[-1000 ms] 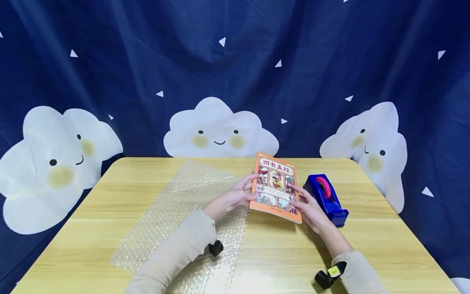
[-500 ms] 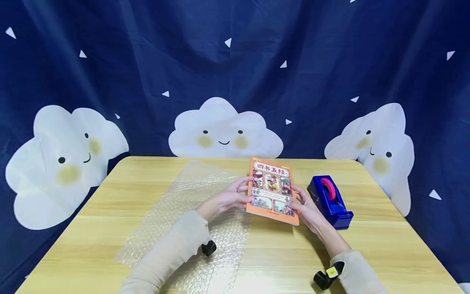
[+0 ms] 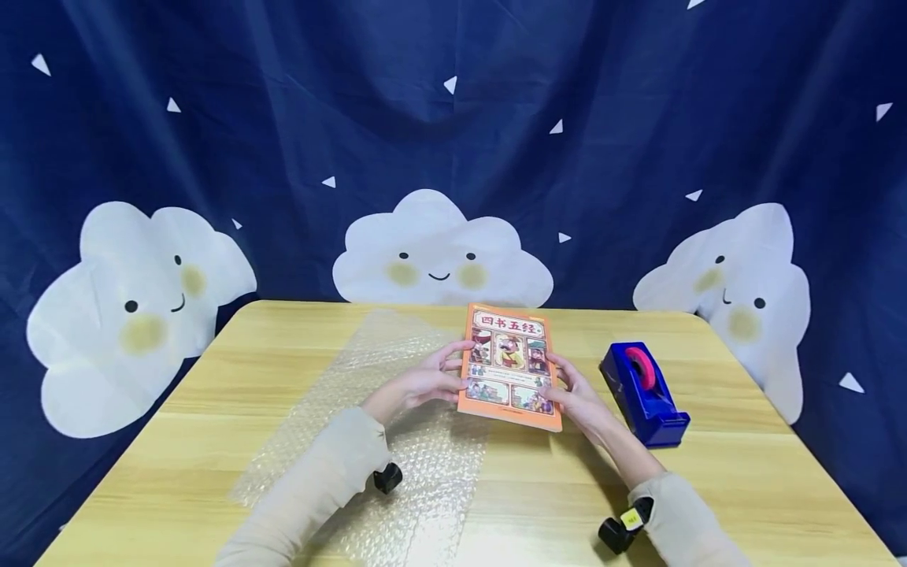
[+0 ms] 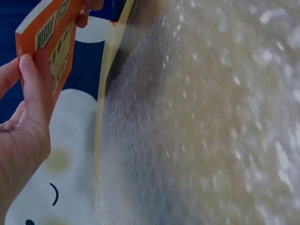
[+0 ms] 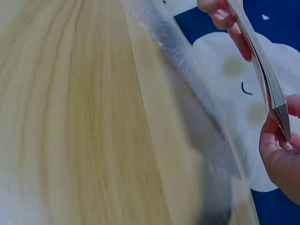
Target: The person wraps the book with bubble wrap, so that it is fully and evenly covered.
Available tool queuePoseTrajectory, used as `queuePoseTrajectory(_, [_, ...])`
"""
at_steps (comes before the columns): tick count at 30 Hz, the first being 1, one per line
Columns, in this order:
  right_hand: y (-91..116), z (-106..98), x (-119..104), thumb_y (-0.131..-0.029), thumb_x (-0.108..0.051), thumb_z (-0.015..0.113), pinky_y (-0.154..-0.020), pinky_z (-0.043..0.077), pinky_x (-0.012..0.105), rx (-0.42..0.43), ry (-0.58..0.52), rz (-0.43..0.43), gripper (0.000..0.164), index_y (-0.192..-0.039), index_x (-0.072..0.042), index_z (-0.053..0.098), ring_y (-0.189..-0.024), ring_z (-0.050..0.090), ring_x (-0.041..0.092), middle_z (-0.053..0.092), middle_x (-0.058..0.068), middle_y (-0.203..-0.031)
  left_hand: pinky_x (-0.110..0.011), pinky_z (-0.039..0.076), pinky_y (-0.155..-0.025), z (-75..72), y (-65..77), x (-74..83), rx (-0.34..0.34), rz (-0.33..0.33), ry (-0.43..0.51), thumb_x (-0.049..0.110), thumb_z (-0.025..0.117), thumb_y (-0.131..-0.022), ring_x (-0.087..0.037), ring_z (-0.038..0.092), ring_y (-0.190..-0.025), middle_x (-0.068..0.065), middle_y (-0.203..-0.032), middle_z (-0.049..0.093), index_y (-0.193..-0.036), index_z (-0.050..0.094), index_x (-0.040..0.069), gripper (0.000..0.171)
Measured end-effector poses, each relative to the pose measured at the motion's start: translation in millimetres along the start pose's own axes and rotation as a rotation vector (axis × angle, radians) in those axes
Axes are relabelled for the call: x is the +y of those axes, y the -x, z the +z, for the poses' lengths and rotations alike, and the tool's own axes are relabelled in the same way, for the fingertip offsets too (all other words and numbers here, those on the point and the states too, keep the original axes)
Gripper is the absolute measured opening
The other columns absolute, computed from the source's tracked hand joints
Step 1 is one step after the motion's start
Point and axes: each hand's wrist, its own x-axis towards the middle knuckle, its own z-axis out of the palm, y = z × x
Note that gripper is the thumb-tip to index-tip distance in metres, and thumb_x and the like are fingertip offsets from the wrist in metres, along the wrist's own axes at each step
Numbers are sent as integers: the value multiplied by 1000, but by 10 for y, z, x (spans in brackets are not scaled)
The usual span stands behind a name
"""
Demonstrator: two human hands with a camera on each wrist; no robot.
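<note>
Against the navy cloud-print curtain, our left hand and right hand hold the orange paperback by opposite edges above the wooden table, near the bubble wrap; we judge either grip loosening could let it slip.

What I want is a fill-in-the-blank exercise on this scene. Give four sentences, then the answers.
1. The left hand and the right hand hold a book whose front cover has an ____ border.
2. The tape dispenser has a ____ body.
3. The dispenser stands on the table, to the person's ____ of the book.
4. The clear sheet on the table is ____ wrap.

Missing words: orange; blue; right; bubble.
</note>
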Motion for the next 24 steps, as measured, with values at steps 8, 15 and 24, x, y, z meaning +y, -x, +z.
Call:
queuePoseTrajectory(8, [-35, 199, -5, -83, 1, 55, -72, 52, 27, -26, 62, -6, 74, -145, -4, 15, -84, 61, 12, 34, 25, -131, -26, 52, -64, -155, 156, -41, 36, -5, -36, -10, 56, -80, -17, 60, -76, -22, -134, 40, -143, 26, 18, 75])
queuePoseTrajectory(15, [-108, 320, 19, -81, 1, 57, -76, 52, 29, -64, 119, -56, 73, -144, -2, 18, -92, 59, 19, 33, 28, -133, -29, 53, -65, -238, 285, -82, 89, -37, -47, -11, 59, -78, -19, 62, -76, -23, -130, 43, -143, 26, 18, 78])
queuePoseTrajectory(24, [-165, 531, 28, -81, -1, 61, -76, 53, 34, -137, 180, -94, 73, -141, 2, 21, -90, 59, 23, 39, 27, -123, -36, 53, -75, -380, 513, -105, 107, -55, -134, -10, 60, -77, -17, 62, -73, -24, -120, 46, -140, 28, 12, 75])
